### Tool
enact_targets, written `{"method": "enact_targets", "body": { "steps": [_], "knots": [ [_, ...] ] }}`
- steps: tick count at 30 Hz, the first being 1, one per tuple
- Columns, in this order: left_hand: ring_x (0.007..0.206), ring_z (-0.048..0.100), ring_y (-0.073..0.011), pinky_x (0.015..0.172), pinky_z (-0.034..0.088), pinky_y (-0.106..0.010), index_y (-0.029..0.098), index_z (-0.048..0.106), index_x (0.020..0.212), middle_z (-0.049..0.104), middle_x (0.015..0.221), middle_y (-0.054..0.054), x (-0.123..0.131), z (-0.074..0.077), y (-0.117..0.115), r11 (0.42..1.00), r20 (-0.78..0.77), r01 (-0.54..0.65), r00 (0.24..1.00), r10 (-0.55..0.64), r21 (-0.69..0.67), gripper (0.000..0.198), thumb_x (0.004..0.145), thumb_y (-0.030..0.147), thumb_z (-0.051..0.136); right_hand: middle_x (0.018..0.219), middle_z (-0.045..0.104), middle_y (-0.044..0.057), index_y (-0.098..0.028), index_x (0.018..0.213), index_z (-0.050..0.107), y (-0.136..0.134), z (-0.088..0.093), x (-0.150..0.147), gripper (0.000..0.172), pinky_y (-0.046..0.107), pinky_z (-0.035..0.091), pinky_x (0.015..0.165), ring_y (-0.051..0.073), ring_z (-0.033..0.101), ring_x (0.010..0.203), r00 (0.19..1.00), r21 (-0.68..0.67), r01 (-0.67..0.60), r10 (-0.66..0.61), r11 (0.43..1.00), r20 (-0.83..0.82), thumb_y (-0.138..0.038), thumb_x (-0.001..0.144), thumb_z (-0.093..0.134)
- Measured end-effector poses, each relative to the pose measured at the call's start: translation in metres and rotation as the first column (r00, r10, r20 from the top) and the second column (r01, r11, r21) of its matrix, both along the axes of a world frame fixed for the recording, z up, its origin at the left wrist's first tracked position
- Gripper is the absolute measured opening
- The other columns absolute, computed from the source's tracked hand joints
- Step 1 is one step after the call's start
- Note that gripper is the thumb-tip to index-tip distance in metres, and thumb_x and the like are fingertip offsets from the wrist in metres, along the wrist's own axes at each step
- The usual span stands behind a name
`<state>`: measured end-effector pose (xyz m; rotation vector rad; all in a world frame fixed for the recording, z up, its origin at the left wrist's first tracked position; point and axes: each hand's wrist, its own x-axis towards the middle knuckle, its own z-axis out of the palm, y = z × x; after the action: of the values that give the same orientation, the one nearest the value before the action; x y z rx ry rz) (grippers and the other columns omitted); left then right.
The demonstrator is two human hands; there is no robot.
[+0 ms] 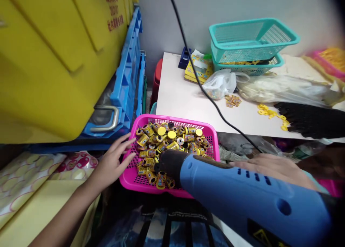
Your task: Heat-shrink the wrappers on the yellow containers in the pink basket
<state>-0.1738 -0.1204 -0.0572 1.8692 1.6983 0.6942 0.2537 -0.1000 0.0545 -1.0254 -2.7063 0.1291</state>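
Observation:
A pink plastic basket stands in front of me, holding many small yellow cylinders with printed wrappers, some with yellow caps. At its left rim is my left hand, fingers spread and resting at the edge; whether they press on it I cannot tell. My right hand holds a blue heat gun, with most of the grip hidden behind the tool's body. The gun's dark nozzle points left over the cylinders and covers some of them.
A black cable hangs across the view. On the white table are stacked teal baskets, a plastic bag, yellow parts and black strips. Yellow bins and blue crates rise at left.

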Motion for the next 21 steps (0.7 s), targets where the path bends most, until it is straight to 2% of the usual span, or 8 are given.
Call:
{"method": "enact_targets", "body": {
  "steps": [2, 4, 7, 12, 14, 17, 19, 21],
  "knots": [
    [0.099, 0.067, -0.0219, 0.09, 0.058, -0.041, 0.024, 0.052, 0.134, 0.045, 0.146, -0.011, -0.003, -0.005, -0.007, 0.997, 0.011, -0.08, 0.997, 0.08, 0.019, 0.048, 0.092, 0.048, 0.049, 0.105, 0.065, 0.0, -0.03, 0.129, 0.055, 0.002, 0.009, -0.014, 0.038, 0.033, 0.048, 0.075, 0.016, 0.061, 0.086, 0.997, -0.085, -0.064, 0.06, 0.994, -0.056, -0.026, 0.1, 0.032],
    [0.096, 0.067, -0.0206, 0.093, 0.056, -0.042, 0.023, 0.05, 0.136, 0.046, 0.144, -0.012, -0.006, -0.009, -0.01, 0.992, 0.015, -0.125, 0.992, 0.125, 0.03, 0.05, 0.092, 0.047, 0.05, 0.109, 0.064, -0.002, -0.031, 0.129, 0.054, -0.001, 0.016, -0.026, 0.037, 0.033, 0.047, 0.076, 0.015, 0.061, 0.089, 0.998, -0.122, -0.036, 0.029, 0.992, -0.064, -0.026, 0.101, 0.031],
    [0.095, 0.067, -0.0197, 0.092, 0.057, -0.041, 0.025, 0.053, 0.133, 0.047, 0.143, -0.011, -0.009, -0.011, -0.01, 0.992, 0.015, -0.123, 0.992, 0.122, 0.028, 0.047, 0.092, 0.047, 0.049, 0.109, 0.064, -0.003, -0.033, 0.129, 0.053, -0.008, 0.024, -0.033, 0.037, 0.033, 0.048, 0.074, 0.015, 0.062, 0.088, 0.999, -0.092, 0.015, -0.018, 0.996, -0.036, -0.026, 0.101, 0.031],
    [0.094, 0.066, -0.019, 0.086, 0.058, -0.036, 0.025, 0.055, 0.129, 0.047, 0.143, -0.01, -0.01, -0.01, -0.009, 0.994, 0.029, -0.106, 0.994, 0.107, -0.013, 0.042, 0.093, 0.046, 0.049, 0.112, 0.063, 0.002, -0.028, 0.137, 0.045, -0.016, 0.023, -0.022, 0.044, 0.035, 0.051, 0.075, 0.019, 0.064, 0.091, 0.999, -0.037, 0.035, -0.033, 0.999, 0.035, -0.018, 0.096, 0.032],
    [0.094, 0.066, -0.0189, 0.084, 0.058, -0.035, 0.024, 0.058, 0.125, 0.049, 0.14, -0.01, -0.008, -0.01, -0.009, 0.993, 0.031, -0.115, 0.993, 0.115, -0.008, 0.04, 0.092, 0.046, 0.048, 0.107, 0.065, 0.003, -0.026, 0.134, 0.049, -0.016, 0.021, -0.021, 0.042, 0.035, 0.053, 0.074, 0.02, 0.065, 0.09, 0.997, -0.025, 0.055, -0.053, 0.998, 0.056, -0.02, 0.096, 0.033],
    [0.087, 0.066, -0.0181, 0.078, 0.059, -0.034, 0.021, 0.061, 0.117, 0.056, 0.127, -0.01, -0.003, -0.011, -0.009, 0.989, 0.019, -0.151, 0.988, 0.151, -0.011, 0.039, 0.092, 0.046, 0.045, 0.097, 0.066, 0.006, -0.024, 0.125, 0.062, -0.01, 0.021, -0.031, 0.039, 0.033, 0.056, 0.07, 0.021, 0.066, 0.087, 0.994, 0.003, 0.061, -0.061, 0.998, 0.091, -0.033, 0.097, 0.036],
    [0.085, 0.066, -0.0189, 0.078, 0.058, -0.035, 0.018, 0.06, 0.118, 0.059, 0.121, -0.011, 0.0, -0.015, -0.009, 0.984, 0.002, -0.175, 0.984, 0.175, -0.03, 0.041, 0.092, 0.046, 0.044, 0.093, 0.066, 0.007, -0.024, 0.121, 0.066, -0.004, 0.021, -0.043, 0.04, 0.032, 0.056, 0.068, 0.022, 0.066, 0.086, 0.993, 0.021, 0.053, -0.055, 0.998, 0.106, -0.041, 0.096, 0.039],
    [0.089, 0.066, -0.0216, 0.08, 0.058, -0.038, 0.017, 0.057, 0.123, 0.059, 0.124, -0.012, 0.002, -0.019, -0.01, 0.98, -0.013, -0.193, 0.981, 0.192, -0.054, 0.046, 0.091, 0.047, 0.042, 0.093, 0.066, 0.008, -0.024, 0.119, 0.067, 0.001, 0.022, -0.051, 0.041, 0.031, 0.056, 0.067, 0.022, 0.066, 0.086, 0.994, 0.034, 0.047, -0.051, 0.998, 0.102, -0.045, 0.094, 0.042]
  ]
}}
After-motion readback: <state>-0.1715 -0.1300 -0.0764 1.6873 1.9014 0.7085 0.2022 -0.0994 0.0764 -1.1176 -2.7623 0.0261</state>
